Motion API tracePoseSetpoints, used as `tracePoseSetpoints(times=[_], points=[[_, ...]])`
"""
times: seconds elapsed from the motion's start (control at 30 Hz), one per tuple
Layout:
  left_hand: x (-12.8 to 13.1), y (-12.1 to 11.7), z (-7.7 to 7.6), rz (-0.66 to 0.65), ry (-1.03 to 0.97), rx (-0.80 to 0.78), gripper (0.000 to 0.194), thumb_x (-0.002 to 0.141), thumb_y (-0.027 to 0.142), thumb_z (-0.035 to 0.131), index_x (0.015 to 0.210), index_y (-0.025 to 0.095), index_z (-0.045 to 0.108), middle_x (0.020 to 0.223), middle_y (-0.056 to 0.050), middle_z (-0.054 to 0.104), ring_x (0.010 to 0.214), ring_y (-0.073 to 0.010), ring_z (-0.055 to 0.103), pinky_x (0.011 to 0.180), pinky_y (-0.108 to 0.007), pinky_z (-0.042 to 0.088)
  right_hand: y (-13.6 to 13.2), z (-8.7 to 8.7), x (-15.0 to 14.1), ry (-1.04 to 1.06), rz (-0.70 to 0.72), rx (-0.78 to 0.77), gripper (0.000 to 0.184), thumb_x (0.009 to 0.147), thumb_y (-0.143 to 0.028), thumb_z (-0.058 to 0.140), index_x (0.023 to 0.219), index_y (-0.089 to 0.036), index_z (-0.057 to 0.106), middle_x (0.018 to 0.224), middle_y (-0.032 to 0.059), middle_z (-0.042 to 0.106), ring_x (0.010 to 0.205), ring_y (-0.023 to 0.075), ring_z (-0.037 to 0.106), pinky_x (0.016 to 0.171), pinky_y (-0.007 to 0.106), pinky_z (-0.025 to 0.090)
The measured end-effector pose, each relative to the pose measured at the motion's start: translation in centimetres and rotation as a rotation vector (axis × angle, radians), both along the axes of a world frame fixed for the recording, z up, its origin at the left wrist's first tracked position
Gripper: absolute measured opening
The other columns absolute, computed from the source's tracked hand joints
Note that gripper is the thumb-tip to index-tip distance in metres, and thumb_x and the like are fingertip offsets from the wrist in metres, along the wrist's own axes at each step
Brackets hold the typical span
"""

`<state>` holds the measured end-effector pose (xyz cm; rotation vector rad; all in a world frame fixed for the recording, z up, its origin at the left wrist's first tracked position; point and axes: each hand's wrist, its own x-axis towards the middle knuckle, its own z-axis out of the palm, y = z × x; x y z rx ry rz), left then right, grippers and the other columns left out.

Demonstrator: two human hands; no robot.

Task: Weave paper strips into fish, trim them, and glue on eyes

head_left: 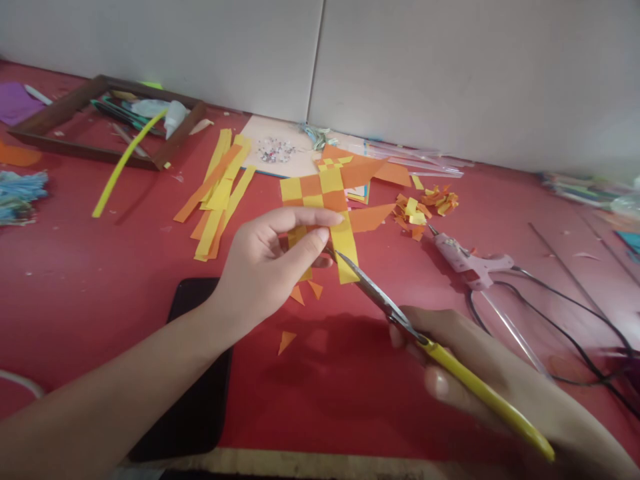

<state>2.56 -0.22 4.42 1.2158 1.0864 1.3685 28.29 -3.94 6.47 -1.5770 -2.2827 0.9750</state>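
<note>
L hand [267, 263] pinches the woven piece [323, 192] btwn thumb & index finger, other fingers curled under. R hand [465, 337] is closed round the yellow handle of the scissors [395, 313], w/ the blades up at the woven piece just R of the L thumb; 1 blade lies over a yellow strip end. Blade gap: can't tell.

Count: 2 hands, 1 pr scissors, 1 woven piece. 3 loose orange triangles [287, 342] on the red table [300, 407], below & R of L hand. 1 black phone [197, 380] under L forearm. 1 pink glue gun [465, 261] w/ dark cord, beyond R hand. 2 small scrap piles [413, 212], yellow/orange, R of L hand. 1 bunch of paper strips [220, 200], overlapping, no. unclear, beyond L hand, to its L. 1 dark frame [55, 143] farther L, w/ 1 white bottle [175, 119] & 1 curved yellow strip [125, 163] reaching out over its edge. Beads [276, 151], too many to count, beyond L hand on 1 pale board [255, 130].

Woven piece: yellow/orange checks, approx. flat; 2 yellow ends hang twd the person, orange ends stick out R, pointed/slanted.
</note>
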Motion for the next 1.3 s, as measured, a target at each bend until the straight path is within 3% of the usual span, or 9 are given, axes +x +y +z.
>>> tracePoseSetpoints(times=[0.1, 0.17, 0.3, 0.63, 0.83, 0.97, 1.3], points=[[0.0, -0.1, 0.0, -0.001, -0.001, -0.002, 0.012, 0.086, 0.021, 0.068, 0.096, 0.023, 0.076, 0.096, 0.0, 0.075, 0.073, -0.0103, 0.07, 0.069, -0.02, 0.062, 0.1, 0.0, 0.3, 0.011, 0.122, -0.09, 0.05, 0.083, -0.069, 0.048, 0.099, -0.026, 0.067, 0.085, 0.0059, 0.072, 0.064, 0.0233, 0.066, 0.05, 0.032, 0.054], [0.0, -0.1, 0.1, 0.0, 0.005, -0.003, 0.012, 0.087, 0.021, 0.068, 0.095, 0.023, 0.076, 0.098, -0.001, 0.075, 0.074, -0.0109, 0.07, 0.069, -0.021, 0.062, 0.1, -0.2, 0.5, 0.015, 0.132, -0.105, 0.05, 0.084, -0.07, 0.045, 0.098, -0.026, 0.066, 0.089, 0.0071, 0.073, 0.066, 0.0243, 0.066, 0.051, 0.033, 0.054], [0.1, -0.1, 0.1, 0.023, 0.03, 0.019, 0.012, 0.087, 0.02, 0.068, 0.095, 0.023, 0.076, 0.097, -0.001, 0.075, 0.073, -0.0103, 0.07, 0.068, -0.019, 0.062, -0.2, -0.6, 0.8, 0.028, 0.093, -0.103, 0.055, 0.084, -0.071, 0.046, 0.109, -0.025, 0.065, 0.097, 0.0081, 0.073, 0.08, 0.0264, 0.069, 0.059, 0.033, 0.057], [0.1, -0.3, 0.1, 0.062, 0.087, 0.119, 0.014, 0.088, 0.017, 0.067, 0.098, 0.023, 0.076, 0.092, 0.001, 0.075, 0.073, -0.0088, 0.07, 0.067, -0.015, 0.061, -0.6, -1.1, 1.4, 0.055, 0.043, -0.082, 0.051, 0.082, -0.065, 0.054, 0.116, -0.029, 0.066, 0.099, 0.0066, 0.073, 0.085, 0.0281, 0.071, 0.067, 0.037, 0.061], [0.1, -0.5, 0.1, 0.072, 0.127, 0.153, 0.014, 0.089, 0.018, 0.066, 0.099, 0.023, 0.075, 0.093, 0.002, 0.075, 0.072, -0.0088, 0.07, 0.066, -0.016, 0.061, -0.6, -1.2, 1.5, 0.035, 0.078, -0.127, 0.053, 0.083, -0.068, 0.048, 0.112, -0.027, 0.066, 0.099, 0.0086, 0.073, 0.083, 0.0288, 0.07, 0.061, 0.036, 0.06], [0.2, -0.5, 0.3, 0.076, 0.169, 0.172, 0.014, 0.09, 0.017, 0.065, 0.099, 0.023, 0.075, 0.093, 0.002, 0.076, 0.071, -0.0076, 0.069, 0.066, -0.014, 0.06, -0.7, -1.4, 1.8, 0.031, 0.041, -0.108, 0.055, 0.082, -0.067, 0.05, 0.118, -0.028, 0.063, 0.102, 0.0081, 0.072, 0.088, 0.0291, 0.07, 0.071, 0.039, 0.061], [0.2, -0.5, 0.1, 0.084, 0.161, 0.168, 0.014, 0.089, 0.019, 0.067, 0.1, 0.023, 0.075, 0.091, 0.002, 0.076, 0.071, -0.0079, 0.069, 0.067, -0.016, 0.061, -0.1, -0.6, 0.6, 0.037, 0.127, -0.114, 0.05, 0.085, -0.071, 0.042, 0.097, -0.027, 0.062, 0.095, 0.0063, 0.072, 0.069, 0.0234, 0.066, 0.05, 0.031, 0.051]])
